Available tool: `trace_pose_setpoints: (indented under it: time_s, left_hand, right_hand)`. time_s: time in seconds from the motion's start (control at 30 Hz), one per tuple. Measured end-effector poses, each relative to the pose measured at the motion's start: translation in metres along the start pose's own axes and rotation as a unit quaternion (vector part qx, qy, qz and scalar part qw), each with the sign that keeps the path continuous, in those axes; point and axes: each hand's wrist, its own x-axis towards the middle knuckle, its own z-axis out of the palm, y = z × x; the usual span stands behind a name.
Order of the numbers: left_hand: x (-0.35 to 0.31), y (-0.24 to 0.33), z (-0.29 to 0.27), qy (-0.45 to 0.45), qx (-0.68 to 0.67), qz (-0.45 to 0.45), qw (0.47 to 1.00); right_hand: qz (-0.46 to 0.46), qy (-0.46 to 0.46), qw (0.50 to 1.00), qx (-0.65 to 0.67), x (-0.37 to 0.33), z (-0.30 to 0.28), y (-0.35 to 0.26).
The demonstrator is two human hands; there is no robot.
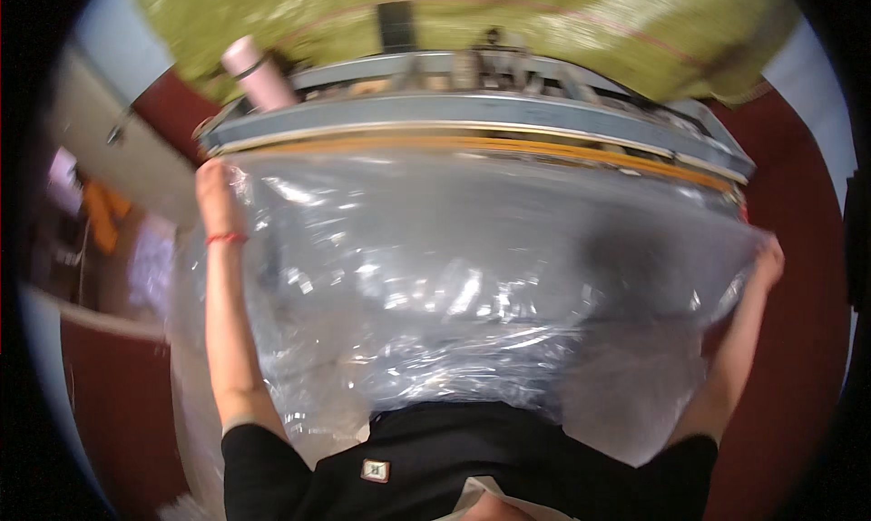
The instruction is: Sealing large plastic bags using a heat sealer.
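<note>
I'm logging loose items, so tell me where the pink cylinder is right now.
In the head view, the pink cylinder is at the upper left, just behind the left part of the grey metal bar, beyond the left hand.

A workshop, shown by its metal-framed machine (544,113) and plastic sheeting (435,212).

Clear plastic sheet (454,240) stretched between left hand (218,194) and right hand (769,262), blocking the way down, metal frame (472,109) barring the far side, pink cylinder (260,78) near its left end, open room above the sheet, passage outside the right hand over red floor (803,339)
</note>
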Motion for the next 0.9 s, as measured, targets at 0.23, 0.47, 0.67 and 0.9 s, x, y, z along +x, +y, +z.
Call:
trace_pose_setpoints:
  time_s: [0.23, 0.47, 0.67, 0.9]
  left_hand:
    - [0.052, -0.163, -0.013, 0.074, -0.027, -0.112, 0.991]
    - [0.076, -0.180, 0.009, 0.040, -0.068, -0.091, 0.993]
    - [0.080, -0.194, 0.006, 0.030, -0.063, -0.030, 0.997]
    - [0.074, -0.149, -0.007, 0.067, -0.147, -0.151, 0.975]
  right_hand:
    - [-0.039, -0.018, 0.996, -0.074, -0.034, 0.156, 0.013]
    - [-0.050, -0.002, 0.998, -0.025, -0.029, 0.178, 0.005]
    - [-0.050, 0.046, 0.998, 0.017, -0.009, 0.176, 0.028]
    - [0.066, 0.027, 0.993, 0.090, -0.031, 0.178, -0.056]
